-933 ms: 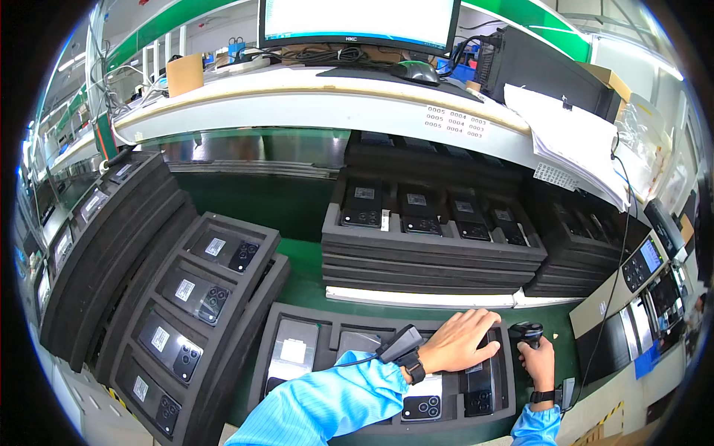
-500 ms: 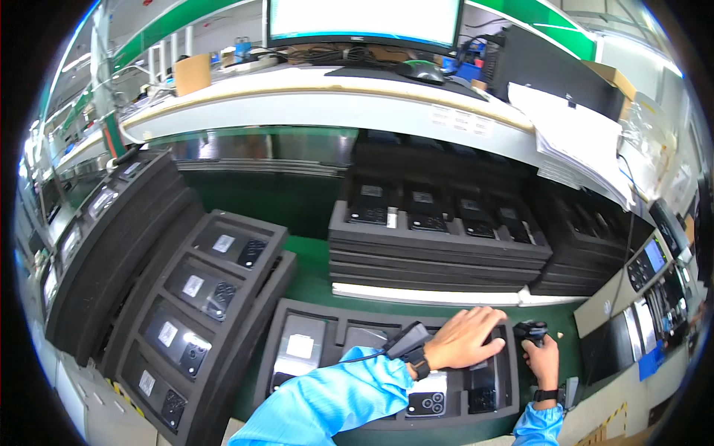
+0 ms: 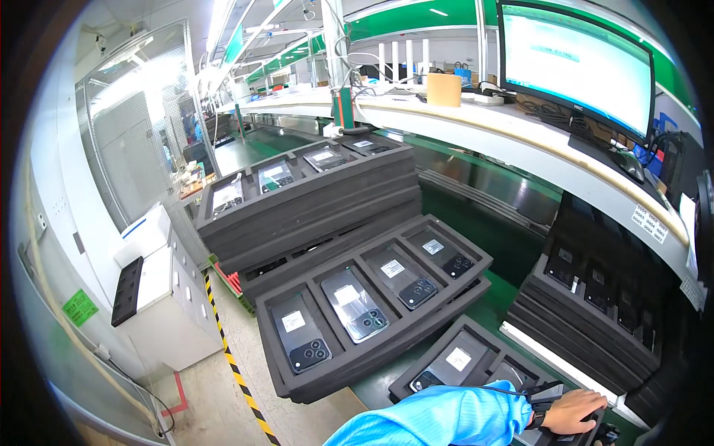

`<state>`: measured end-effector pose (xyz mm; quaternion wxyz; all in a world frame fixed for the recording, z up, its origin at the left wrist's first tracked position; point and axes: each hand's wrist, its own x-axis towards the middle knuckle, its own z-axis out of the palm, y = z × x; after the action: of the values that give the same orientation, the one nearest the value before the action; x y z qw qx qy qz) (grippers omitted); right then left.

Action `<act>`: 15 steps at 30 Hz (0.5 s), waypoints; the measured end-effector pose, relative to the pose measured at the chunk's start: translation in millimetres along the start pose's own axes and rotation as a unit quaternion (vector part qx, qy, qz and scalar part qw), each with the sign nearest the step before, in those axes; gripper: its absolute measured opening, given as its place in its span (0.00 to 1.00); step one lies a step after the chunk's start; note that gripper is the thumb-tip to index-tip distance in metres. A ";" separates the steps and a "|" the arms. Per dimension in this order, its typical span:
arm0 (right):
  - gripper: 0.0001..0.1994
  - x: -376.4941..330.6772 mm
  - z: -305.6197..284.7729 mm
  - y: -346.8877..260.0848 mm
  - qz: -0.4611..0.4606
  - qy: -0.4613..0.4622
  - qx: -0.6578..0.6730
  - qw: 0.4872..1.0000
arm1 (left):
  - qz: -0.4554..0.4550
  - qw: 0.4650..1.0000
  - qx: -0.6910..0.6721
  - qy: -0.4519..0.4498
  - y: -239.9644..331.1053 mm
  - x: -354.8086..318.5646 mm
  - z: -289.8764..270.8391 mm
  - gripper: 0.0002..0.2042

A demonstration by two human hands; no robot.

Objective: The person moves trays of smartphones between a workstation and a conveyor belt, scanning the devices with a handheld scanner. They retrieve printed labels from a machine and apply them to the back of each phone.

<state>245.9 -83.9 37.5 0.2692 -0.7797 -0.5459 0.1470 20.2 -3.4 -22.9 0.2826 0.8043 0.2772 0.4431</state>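
My left hand (image 3: 576, 411) lies palm down with its fingers stretched out over the right part of a black foam tray (image 3: 401, 388) at the lower right. A blue sleeve (image 3: 446, 416) covers that arm, with a dark band at the wrist. Under the arm, part of the tray is hidden. A phone (image 3: 455, 360) with a white label sits in its left compartment. Beside my left fingertips shows the edge of a small black device (image 3: 608, 432), mostly cut off by the dark rim. My right hand is out of sight.
Left of the tray, a foam tray stack (image 3: 476, 269) holds labelled phones. Behind it rises a taller tray stack (image 3: 312, 197) with phones on top. More stacked trays (image 3: 587, 327) stand at right, under a shelf with a monitor (image 3: 576, 67). A white cabinet (image 3: 175, 297) stands at left.
The view has swung to the left, bringing in the floor, the cabinet and more trays. My right hand and the black device it held have moved off toward the lower right rim.
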 end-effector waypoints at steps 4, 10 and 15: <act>0.27 3.7 3.4 6.2 0.016 -0.010 0.008 1.000 | 0.000 1.000 -0.004 0.012 0.7 -1.3 2.2 0.20; 0.30 14.6 8.2 26.8 -0.007 0.015 -0.002 1.000 | -0.027 0.999 -0.007 -0.030 5.3 -0.5 -5.3 0.21; 0.34 9.4 18.0 31.7 -0.119 0.122 -0.035 0.985 | -0.016 0.999 -0.015 -0.041 9.4 -1.4 -13.1 0.22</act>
<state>264.4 -78.7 5.1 0.3219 -0.7299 -0.6030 -0.0012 10.0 -8.1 -11.2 0.3134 0.8129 0.2716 0.4090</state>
